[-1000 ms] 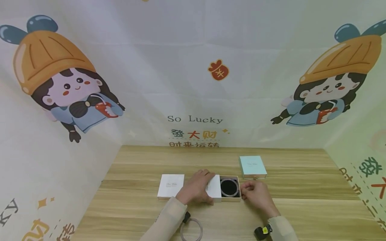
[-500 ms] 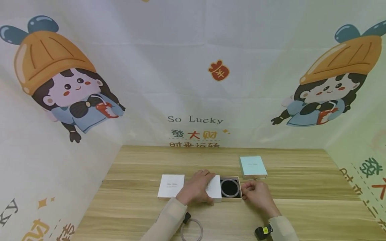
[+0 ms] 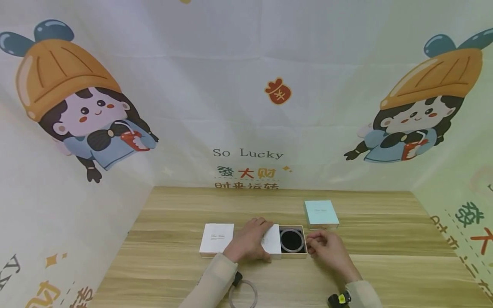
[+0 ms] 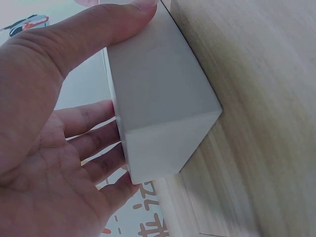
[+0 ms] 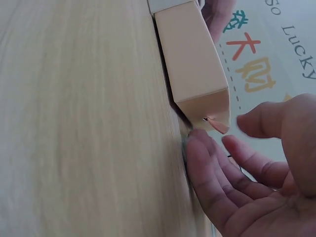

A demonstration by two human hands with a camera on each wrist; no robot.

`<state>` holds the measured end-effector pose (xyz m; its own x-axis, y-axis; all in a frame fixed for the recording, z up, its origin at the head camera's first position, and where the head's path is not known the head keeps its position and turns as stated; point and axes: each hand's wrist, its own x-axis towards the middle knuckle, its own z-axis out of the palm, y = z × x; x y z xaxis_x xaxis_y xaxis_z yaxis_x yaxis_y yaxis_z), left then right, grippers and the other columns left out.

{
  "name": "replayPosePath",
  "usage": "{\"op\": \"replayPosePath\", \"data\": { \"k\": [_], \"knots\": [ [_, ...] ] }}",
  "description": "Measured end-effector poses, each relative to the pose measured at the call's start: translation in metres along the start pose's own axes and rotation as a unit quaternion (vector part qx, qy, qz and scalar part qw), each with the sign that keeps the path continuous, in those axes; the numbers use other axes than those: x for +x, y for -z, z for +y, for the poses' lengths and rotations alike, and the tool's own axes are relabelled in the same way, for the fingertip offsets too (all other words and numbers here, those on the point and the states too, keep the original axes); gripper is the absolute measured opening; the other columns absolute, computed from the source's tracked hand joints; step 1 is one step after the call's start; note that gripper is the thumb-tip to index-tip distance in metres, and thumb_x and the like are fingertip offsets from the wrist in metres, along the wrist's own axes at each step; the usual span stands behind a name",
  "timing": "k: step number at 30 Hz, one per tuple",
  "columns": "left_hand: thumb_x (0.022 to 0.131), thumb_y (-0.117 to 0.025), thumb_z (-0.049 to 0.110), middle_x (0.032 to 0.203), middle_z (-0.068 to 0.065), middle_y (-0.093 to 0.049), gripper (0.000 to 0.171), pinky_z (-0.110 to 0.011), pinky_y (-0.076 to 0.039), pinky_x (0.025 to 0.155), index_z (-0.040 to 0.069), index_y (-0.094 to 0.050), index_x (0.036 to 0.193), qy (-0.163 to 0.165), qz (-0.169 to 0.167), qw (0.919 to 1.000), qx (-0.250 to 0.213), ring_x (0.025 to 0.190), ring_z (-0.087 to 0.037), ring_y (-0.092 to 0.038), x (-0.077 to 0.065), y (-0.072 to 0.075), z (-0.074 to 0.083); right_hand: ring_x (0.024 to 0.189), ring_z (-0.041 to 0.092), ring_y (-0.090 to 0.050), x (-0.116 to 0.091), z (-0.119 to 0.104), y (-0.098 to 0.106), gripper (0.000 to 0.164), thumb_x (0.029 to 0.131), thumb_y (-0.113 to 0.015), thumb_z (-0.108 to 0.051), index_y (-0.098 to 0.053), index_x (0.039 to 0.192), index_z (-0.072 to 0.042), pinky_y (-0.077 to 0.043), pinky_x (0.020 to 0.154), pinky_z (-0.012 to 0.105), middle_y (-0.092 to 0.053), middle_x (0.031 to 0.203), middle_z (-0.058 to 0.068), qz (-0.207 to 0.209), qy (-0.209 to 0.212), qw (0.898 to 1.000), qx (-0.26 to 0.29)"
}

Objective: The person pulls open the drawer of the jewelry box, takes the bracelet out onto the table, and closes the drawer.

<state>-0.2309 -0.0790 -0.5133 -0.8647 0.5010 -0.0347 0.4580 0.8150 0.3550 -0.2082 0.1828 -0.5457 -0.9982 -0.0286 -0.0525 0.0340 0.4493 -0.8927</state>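
My left hand [image 3: 248, 241] grips the white sleeve [image 4: 158, 79] of a slide-out box, thumb on the near side and fingers round the far side. The pale peach drawer [image 5: 192, 54] sticks partly out of it to the right. A greyish bangle [image 3: 281, 241] lies on the drawer's dark lining. On the drawer's end hangs a small ribbon tab [image 5: 217, 126]. My right hand [image 3: 331, 252] is beside that end, its thumb and fingers spread on either side of the ribbon with a gap; it holds nothing.
A second white box [image 3: 217, 238] stands to the left of my left hand. Behind my right hand is a mint-green box [image 3: 321, 212]. Another bangle [image 3: 256, 295] lies near the table's front, beside the left wrist. A printed cloth [image 3: 246, 107] borders the wooden table [image 3: 393, 239].
The head view shifts slightly. The hands, the sleeve and the drawer keep nearly the same places; the right fingers stir only a little at the drawer's end.
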Motion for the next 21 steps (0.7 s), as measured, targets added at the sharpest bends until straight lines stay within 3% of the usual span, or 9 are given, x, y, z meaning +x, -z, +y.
{"op": "replayPosePath", "data": {
  "k": [4,9,15,18,21],
  "knots": [
    [0.063,-0.097,0.037,0.137,-0.003,-0.060,0.097,-0.036,-0.048,0.108,0.012,-0.054,0.147,-0.002,0.001,1.0000,0.006,0.125,-0.021,-0.054,0.001,-0.002,-0.001,0.082,0.011,-0.067,-0.004,-0.004,0.003,0.021,0.094,-0.071,-0.009,-0.070,0.113,-0.001,-0.055,0.072,0.021,-0.075,0.099,0.008,0.014,0.031,0.998,-0.055],
    [0.063,-0.097,0.036,0.139,-0.004,-0.060,0.098,-0.037,-0.048,0.109,0.012,-0.053,0.147,-0.002,0.001,1.0000,0.004,0.126,-0.022,-0.053,0.003,-0.003,-0.002,0.095,0.020,-0.070,-0.008,-0.013,0.004,0.037,0.090,-0.079,-0.016,-0.068,0.123,-0.004,-0.059,0.084,0.034,-0.073,0.113,0.012,0.014,0.100,0.989,-0.109],
    [0.062,-0.097,0.037,0.138,-0.004,-0.060,0.098,-0.038,-0.048,0.109,0.011,-0.054,0.147,0.000,0.003,1.0000,0.002,0.126,-0.023,-0.054,0.004,-0.003,-0.002,0.117,0.033,-0.065,-0.008,-0.023,-0.003,0.051,0.085,-0.084,-0.029,-0.067,0.130,-0.012,-0.054,0.099,0.053,-0.068,0.129,0.010,0.005,0.177,0.963,-0.205],
    [0.063,-0.097,0.037,0.137,-0.004,-0.060,0.098,-0.038,-0.048,0.108,0.012,-0.054,0.147,-0.001,0.003,1.0000,0.002,0.125,-0.022,-0.053,0.004,-0.003,-0.002,0.121,0.032,-0.063,-0.009,-0.027,-0.009,0.053,0.083,-0.085,-0.031,-0.068,0.129,-0.014,-0.053,0.100,0.052,-0.068,0.130,0.006,-0.002,0.201,0.949,-0.242],
    [0.064,-0.097,0.037,0.138,-0.003,-0.060,0.097,-0.038,-0.048,0.107,0.012,-0.054,0.146,0.000,0.001,1.0000,-0.001,0.125,-0.022,-0.053,0.004,-0.005,-0.003,0.114,0.027,-0.065,-0.009,-0.032,-0.015,0.052,0.082,-0.086,-0.030,-0.068,0.127,-0.013,-0.056,0.093,0.045,-0.068,0.125,0.004,-0.008,0.224,0.935,-0.276]
  ]
}}
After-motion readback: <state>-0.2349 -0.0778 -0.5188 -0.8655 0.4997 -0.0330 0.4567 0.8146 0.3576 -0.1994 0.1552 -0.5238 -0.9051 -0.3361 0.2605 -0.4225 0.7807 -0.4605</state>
